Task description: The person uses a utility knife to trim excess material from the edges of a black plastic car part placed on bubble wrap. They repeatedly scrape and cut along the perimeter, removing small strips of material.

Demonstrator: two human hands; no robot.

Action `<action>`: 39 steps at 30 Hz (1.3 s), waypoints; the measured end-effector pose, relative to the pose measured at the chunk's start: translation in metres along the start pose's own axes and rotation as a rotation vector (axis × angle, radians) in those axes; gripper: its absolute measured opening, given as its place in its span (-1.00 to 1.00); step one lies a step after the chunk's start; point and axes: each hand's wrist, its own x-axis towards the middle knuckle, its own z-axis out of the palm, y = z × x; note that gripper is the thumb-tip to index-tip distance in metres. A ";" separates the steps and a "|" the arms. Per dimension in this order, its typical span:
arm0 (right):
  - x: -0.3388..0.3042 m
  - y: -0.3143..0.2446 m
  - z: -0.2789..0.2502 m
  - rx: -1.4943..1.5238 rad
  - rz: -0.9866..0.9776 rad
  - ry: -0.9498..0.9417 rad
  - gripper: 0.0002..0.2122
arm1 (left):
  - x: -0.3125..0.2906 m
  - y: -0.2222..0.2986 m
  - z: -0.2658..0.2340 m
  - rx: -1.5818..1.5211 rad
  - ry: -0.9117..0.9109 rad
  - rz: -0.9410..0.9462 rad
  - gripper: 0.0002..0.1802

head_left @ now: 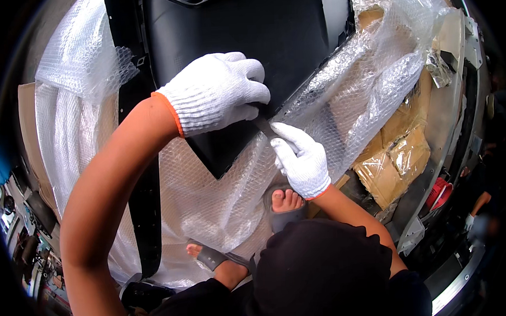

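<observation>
Here, just off centre toward twelve o'clock, a thin dark strip (pixel 262 125) spans the gap between my gloved hands, by the edge of a big black panel (pixel 276 49) filling twelve o'clock. My right hand (pixel 301 161), at three, pinches its near end narrowly; my left hand (pixel 219 91), at eleven, curls over the far end — I can't tell whether it grips. Best, I'd judge, to keep the strip straight and untwisted — without scraping the panel. Bubble wrap (pixel 215 207) spreads beneath; cardboard (pixel 397 160) lies toward three.
</observation>
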 end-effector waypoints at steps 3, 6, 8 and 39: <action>0.007 0.013 -0.004 -0.067 -0.130 -0.006 -0.71 | 0.009 -0.016 0.014 0.284 0.279 0.073 -0.47; 0.008 0.014 -0.003 -0.126 -0.140 0.004 -0.72 | 0.023 -0.029 0.024 0.409 0.216 0.019 -0.39; 0.011 0.019 -0.003 -0.132 -0.134 0.016 -0.73 | 0.030 -0.030 0.031 0.455 0.215 -0.029 -0.42; 0.006 0.009 -0.010 -0.208 -0.185 -0.008 -0.77 | 0.165 0.014 0.015 0.035 -0.259 -0.417 -0.68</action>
